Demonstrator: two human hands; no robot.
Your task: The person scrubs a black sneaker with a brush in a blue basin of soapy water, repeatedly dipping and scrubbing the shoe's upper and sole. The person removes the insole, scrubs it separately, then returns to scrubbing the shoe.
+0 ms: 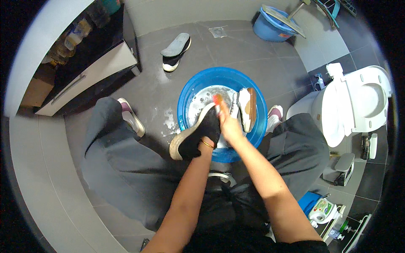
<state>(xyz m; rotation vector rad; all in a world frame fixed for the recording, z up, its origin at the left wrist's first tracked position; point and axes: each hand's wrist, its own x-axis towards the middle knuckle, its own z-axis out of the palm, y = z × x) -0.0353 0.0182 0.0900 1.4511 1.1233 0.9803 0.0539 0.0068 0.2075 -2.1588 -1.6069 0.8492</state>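
Note:
My left hand (207,141) is pushed into the opening of a black fabric shoe (197,136) with a white sole and holds it up; the fingers are hidden inside. Above the blue plastic basin (183,91), my right hand (231,126) grips a small brush (217,99) with orange-red bristles, blurred, at the shoe's toe end. Foamy water (201,98) covers part of the basin's bottom. Against the basin's right side a white shoe with a brown sole (248,109) lies on its side, next to another pale item (234,106), partly hidden by my hand.
Another black shoe (172,60) stands on the tiled floor with a grey insole (177,45) laid over it. A blue bucket (269,28) and a floor drain (218,32) are at the back. The toilet (329,107) is right, a cabinet (91,76) left, bottles (322,210) lower right.

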